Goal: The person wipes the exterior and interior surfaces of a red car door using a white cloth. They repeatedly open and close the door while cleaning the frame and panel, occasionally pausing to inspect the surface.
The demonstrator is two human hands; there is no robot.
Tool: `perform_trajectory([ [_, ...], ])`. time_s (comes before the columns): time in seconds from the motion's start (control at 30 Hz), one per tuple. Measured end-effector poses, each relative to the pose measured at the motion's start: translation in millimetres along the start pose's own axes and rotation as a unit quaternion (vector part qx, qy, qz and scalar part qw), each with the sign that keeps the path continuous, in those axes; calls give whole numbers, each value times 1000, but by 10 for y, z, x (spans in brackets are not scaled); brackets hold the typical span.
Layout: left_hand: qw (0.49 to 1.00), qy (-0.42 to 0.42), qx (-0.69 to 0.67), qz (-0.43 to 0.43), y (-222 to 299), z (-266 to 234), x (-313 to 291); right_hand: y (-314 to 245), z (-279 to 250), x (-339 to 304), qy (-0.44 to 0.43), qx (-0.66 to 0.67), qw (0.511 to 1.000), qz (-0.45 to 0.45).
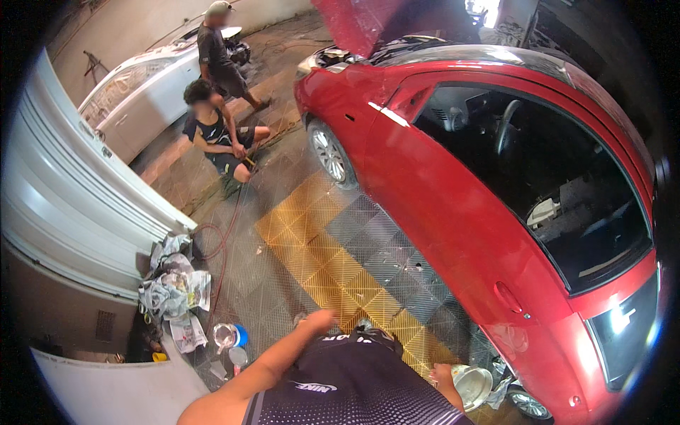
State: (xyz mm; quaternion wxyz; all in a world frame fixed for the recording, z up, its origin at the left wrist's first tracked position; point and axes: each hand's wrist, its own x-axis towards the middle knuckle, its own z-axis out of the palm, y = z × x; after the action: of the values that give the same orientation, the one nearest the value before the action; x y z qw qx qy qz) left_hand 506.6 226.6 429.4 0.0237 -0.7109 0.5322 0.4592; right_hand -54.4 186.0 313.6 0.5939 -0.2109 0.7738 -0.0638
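My left arm comes up from the lower edge and bends across the front of my dark shirt. At its end my left hand [320, 321] is raised at chest height, its fingers too blurred to read. Low on the right, my right hand [443, 375] is closed at the rim of a pale bucket [473, 388]. The bucket's open mouth faces up, beside the rear of a red car [453, 227]; whether it rests on the floor I cannot tell.
Crumpled newspaper and plastic [173, 287] lie by a white panel [78, 177] at left. An open paint can [227, 336] stands near them, and a red hose [225, 248] trails across the tiles. Two people, one crouching [216, 138] and one standing [219, 57], are near a white car [149, 99].
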Motion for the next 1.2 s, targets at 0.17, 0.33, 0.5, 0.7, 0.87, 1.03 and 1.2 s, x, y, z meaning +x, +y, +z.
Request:
perform_trajectory([
  [0.17, 974, -9, -31, 225, 1025, -328, 106, -439, 855, -18, -38, -20, 993, -114],
  [0.33, 991, 22, 13, 133, 108, -198, 553, -906, 1741, -299, -150, -116, 959, -209],
  [0.5, 992, 29, 11, -122, -1000, -433, 617, -1039, 1917, -585, -228, -102, 922, -295],
  [0.7, 988, 4, 24, -152, -2098, -833, 580, -657, 1694, 124, -37, -514, 719, -466],
  [0.87, 988, 1, -24, -156, -2346, -1284, 665, -916, 1560, 520, 3, -606, 708, -363],
  [1.03, 990, 81, -64, -91, -2274, -1818, 834, -1681, 2346, -269, -18, 79, 991, -109],
  [1.2, 993, 33, -40, -105, -2432, -2286, 1012, -1966, 3066, -650, -12, 3, 975, -222],
])
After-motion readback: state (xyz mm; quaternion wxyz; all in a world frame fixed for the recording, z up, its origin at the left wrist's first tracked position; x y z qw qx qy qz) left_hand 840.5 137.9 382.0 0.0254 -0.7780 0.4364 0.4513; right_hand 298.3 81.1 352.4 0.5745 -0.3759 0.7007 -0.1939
